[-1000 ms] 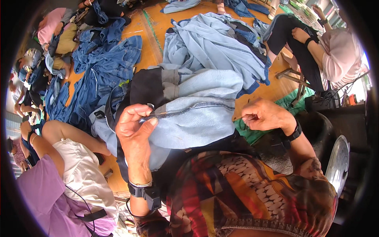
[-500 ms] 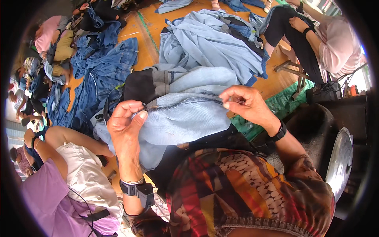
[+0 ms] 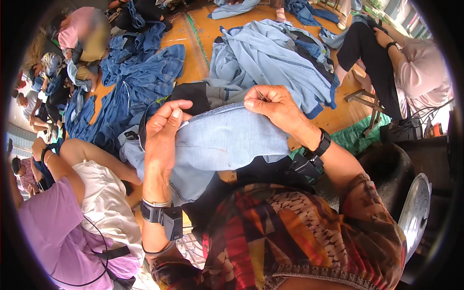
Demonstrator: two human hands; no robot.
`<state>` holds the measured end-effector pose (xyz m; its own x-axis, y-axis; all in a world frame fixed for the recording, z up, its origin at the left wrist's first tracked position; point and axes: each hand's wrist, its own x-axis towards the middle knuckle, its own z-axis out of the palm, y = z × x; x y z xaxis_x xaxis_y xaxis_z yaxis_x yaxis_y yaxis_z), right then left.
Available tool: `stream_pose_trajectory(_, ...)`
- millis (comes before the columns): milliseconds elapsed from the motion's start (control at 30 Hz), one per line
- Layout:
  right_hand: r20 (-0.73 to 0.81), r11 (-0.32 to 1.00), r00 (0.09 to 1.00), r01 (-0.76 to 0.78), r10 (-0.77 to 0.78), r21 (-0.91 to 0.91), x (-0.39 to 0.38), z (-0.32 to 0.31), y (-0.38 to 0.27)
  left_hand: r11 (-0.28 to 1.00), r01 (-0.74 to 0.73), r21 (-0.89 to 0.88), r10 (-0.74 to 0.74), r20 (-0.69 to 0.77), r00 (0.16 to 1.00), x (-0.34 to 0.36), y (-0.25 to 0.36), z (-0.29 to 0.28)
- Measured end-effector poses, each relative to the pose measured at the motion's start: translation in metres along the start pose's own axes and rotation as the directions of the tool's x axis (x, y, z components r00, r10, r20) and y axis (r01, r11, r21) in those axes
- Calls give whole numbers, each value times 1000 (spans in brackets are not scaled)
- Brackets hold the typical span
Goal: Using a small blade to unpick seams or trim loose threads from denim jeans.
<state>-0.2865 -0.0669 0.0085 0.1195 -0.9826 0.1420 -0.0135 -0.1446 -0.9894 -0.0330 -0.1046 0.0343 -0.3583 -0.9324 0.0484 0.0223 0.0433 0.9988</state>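
Observation:
A light blue denim garment (image 3: 227,137) hangs between my hands over my lap, its dark seam edge (image 3: 212,112) drawn up in a slanting line. At the seam's left end, my left hand (image 3: 163,130) is closed, with thumb and forefinger pinching the cloth. My right hand (image 3: 275,107) grips the right end of the seam between thumb and fingers. A thin dark pointed thing sticks up from the right fingers, too small to name. Behind the seam lie a black cloth part (image 3: 191,94) and a grey part of the garments.
Ahead, a pile of light blue denim (image 3: 266,58) covers the orange-brown board (image 3: 212,31); darker blue jeans (image 3: 140,72) lie to its left. A person in purple (image 3: 63,217) sits close at left, another in pale pink (image 3: 425,72) at right. A metal lid (image 3: 415,212) stands at lower right.
My right hand has moved left and up along the seam, closer to my left hand. The seam now slants upward to the right, and the cloth between my hands is shorter.

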Motion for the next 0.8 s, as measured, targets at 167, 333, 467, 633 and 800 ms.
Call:
stream_pose_trajectory(167,-31,999,999,-36,35,-30,8,-15,-6,986,-121,117,135,-116,984,-5,5,-20)
stream_pose_trajectory(333,-74,996,995,-73,70,-44,18,-15,-1,944,-89,318,154,-186,970,-44,-15,-51)
stream_pose_trajectory(467,-52,998,998,-43,41,-43,29,-11,-4,909,-31,415,107,-161,981,-68,-13,-50)
stream_pose_trajectory(633,-56,997,998,-30,26,-64,40,-13,1,987,-11,157,33,-138,990,-66,-24,-46)
stream_pose_trajectory(800,-46,989,998,41,-48,-144,52,-16,7,986,27,167,4,-179,984,-63,-17,-39)
